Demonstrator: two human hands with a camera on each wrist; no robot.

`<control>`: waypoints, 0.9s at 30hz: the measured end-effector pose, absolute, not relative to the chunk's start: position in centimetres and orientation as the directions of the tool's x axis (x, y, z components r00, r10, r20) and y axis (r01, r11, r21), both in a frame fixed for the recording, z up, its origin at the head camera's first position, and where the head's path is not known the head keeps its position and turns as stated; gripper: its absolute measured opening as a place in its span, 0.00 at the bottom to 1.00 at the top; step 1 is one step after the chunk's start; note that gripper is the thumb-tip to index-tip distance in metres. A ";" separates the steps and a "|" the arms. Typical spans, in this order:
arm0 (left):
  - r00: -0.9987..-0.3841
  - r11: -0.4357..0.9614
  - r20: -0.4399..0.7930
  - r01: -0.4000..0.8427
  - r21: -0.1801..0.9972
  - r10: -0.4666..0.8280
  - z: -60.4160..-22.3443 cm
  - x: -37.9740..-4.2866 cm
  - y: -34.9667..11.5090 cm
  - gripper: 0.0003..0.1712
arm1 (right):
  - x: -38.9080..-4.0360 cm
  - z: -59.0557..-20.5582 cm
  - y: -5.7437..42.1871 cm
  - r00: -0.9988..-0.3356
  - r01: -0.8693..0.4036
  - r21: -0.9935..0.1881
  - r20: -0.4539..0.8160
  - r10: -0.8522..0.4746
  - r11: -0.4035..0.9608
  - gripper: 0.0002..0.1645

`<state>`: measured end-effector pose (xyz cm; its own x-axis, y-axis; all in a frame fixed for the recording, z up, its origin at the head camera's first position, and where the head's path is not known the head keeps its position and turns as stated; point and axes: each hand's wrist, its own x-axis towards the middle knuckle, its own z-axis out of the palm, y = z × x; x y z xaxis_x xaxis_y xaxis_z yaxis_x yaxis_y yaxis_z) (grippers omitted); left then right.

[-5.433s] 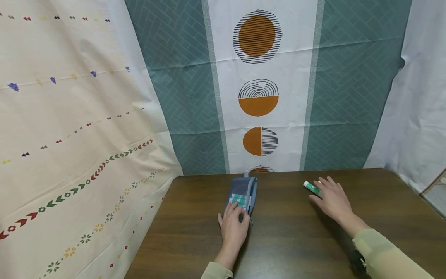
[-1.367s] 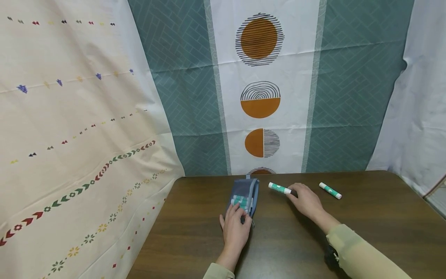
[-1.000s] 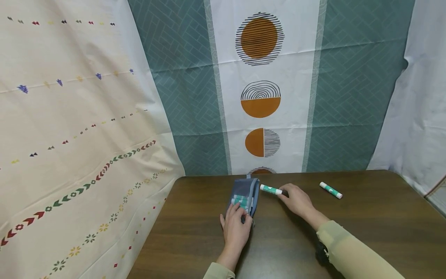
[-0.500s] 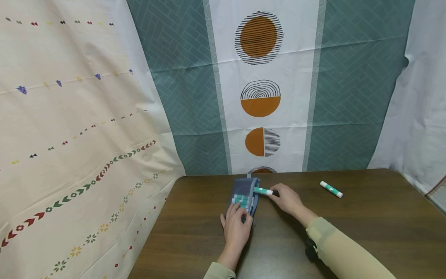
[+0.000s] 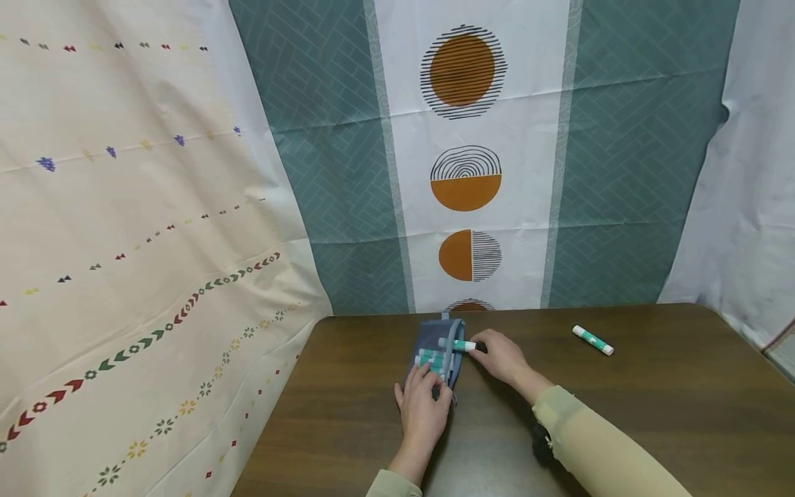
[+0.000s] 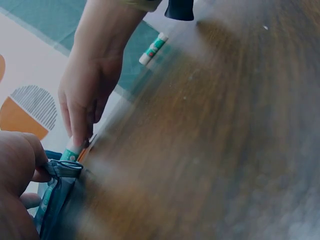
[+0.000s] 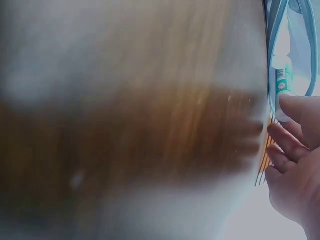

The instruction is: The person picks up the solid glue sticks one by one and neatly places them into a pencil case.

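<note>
A blue-grey zip pouch (image 5: 430,333) with a see-through front lies near the table's back edge, several green-and-white glue sticks (image 5: 428,361) showing inside. My left hand (image 5: 422,417) pinches the rim of the pouch, seen close in the left wrist view. From the right, my right hand (image 5: 504,360) holds a glue stick (image 5: 462,345) by its white end between thumb and fingers. Its other end is inside the mouth of the pouch. In the right wrist view the same glue stick (image 7: 283,82) lies between the zip edges.
One loose glue stick (image 5: 593,340) lies on the brown wooden table (image 5: 621,414), off to the right. Patterned cloth (image 5: 335,172) hangs behind the table, and a cream cloth (image 5: 155,276) borders its left side.
My right hand has picked up a glue stick on the right, carried it left and pushed its end into the pouch. My left hand has stayed at the pouch.
</note>
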<state>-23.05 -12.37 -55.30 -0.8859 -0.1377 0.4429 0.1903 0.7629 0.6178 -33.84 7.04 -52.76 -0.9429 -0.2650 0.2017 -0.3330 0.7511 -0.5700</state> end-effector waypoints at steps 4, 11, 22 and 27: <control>-0.888 0.760 0.438 0.188 0.622 -0.138 -55.3 -23.0 -12.3 0.16 | -34.1 -53.0 6.6 -0.943 -0.332 -0.578 0.198 -0.267 0.745 0.14; -0.887 0.760 0.442 0.191 0.621 -0.138 -55.3 -23.1 -12.3 0.16 | -34.2 -53.1 6.1 -0.939 -0.344 -0.615 0.203 -0.279 0.710 0.15; -0.882 0.757 0.450 0.197 0.623 -0.140 -55.3 -23.1 -12.3 0.15 | -34.3 -53.4 5.5 -0.932 -0.361 -0.624 0.215 -0.293 0.693 0.16; -0.885 0.754 0.444 0.196 0.627 -0.139 -55.3 -23.1 -12.3 0.15 | -34.4 -53.4 5.1 -0.933 -0.359 -0.618 0.206 -0.296 0.700 0.17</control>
